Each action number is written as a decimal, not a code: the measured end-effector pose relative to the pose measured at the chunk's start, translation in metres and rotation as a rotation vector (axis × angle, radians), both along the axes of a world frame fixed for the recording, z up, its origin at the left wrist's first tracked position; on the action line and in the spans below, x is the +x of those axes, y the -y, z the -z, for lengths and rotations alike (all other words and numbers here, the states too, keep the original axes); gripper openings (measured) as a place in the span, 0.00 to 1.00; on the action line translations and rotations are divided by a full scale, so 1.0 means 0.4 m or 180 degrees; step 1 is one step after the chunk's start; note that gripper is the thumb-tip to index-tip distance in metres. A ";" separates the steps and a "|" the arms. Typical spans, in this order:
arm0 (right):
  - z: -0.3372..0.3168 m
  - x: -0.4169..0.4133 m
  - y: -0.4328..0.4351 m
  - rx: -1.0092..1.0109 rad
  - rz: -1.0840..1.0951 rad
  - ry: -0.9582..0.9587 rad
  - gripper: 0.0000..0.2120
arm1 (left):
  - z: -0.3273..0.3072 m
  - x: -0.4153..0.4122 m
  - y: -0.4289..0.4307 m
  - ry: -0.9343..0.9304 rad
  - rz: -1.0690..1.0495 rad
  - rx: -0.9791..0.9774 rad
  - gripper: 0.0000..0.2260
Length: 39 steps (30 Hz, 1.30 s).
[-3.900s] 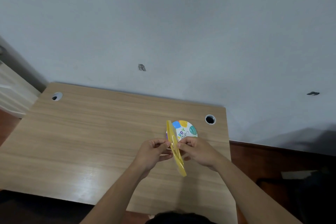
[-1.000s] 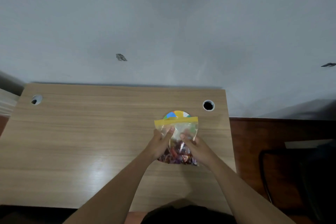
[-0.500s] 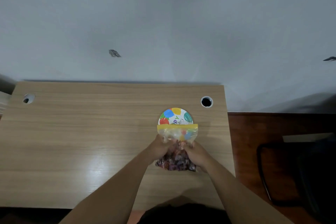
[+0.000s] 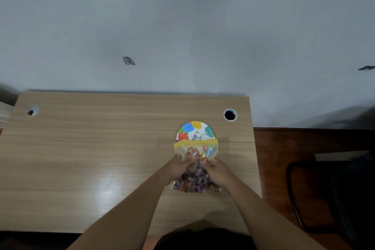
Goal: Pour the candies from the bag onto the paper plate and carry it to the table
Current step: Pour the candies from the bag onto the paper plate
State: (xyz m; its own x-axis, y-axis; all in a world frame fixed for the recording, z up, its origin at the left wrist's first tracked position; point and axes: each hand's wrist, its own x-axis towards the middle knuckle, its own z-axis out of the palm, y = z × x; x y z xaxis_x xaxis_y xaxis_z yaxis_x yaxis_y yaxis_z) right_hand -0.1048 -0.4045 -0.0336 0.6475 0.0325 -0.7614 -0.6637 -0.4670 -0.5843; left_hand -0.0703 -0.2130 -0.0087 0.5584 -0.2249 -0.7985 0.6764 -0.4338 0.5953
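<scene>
A clear zip bag (image 4: 195, 149) with a yellow top strip holds several wrapped candies (image 4: 192, 182). My left hand (image 4: 178, 166) grips its left side and my right hand (image 4: 218, 171) grips its right side, both at mid-height. The bag's yellow mouth leans forward over the near edge of the paper plate (image 4: 194, 131), a round plate printed with coloured balloons and birthday lettering. The plate lies flat on the wooden desk (image 4: 101, 148), its near half hidden by the bag. Some candies sit near the bag's mouth; most bunch at the bottom by my wrists.
The desk stands against a grey wall, with a cable hole at the back right (image 4: 230, 114) and another at the back left (image 4: 32, 110). The desk's right edge runs just right of my hands. A dark chair (image 4: 324, 195) stands on the reddish floor to the right.
The bag has tipped forward and lower, its yellow mouth now reaching the plate's near edge, and candies have slid toward the mouth. Both hands shifted down the bag.
</scene>
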 end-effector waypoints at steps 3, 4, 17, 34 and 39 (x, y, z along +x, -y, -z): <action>0.001 -0.009 -0.004 -0.0031 0.0003 0.0044 0.19 | -0.002 -0.004 -0.002 0.0001 0.0018 0.0141 0.07; -0.001 -0.012 -0.005 -0.0044 0.0008 0.0055 0.19 | -0.004 -0.006 -0.003 -0.0016 0.0006 0.0171 0.08; 0.016 -0.030 0.003 -0.0240 0.0167 0.0200 0.16 | 0.004 -0.025 -0.001 0.0031 0.0035 0.0471 0.14; 0.028 -0.046 0.010 -0.0166 0.0210 0.0156 0.17 | 0.041 -0.043 -0.008 -0.0122 -0.0116 0.0293 0.20; 0.034 -0.047 0.011 -0.0156 0.0213 0.0124 0.15 | 0.055 -0.049 -0.011 -0.0112 -0.0091 0.0345 0.26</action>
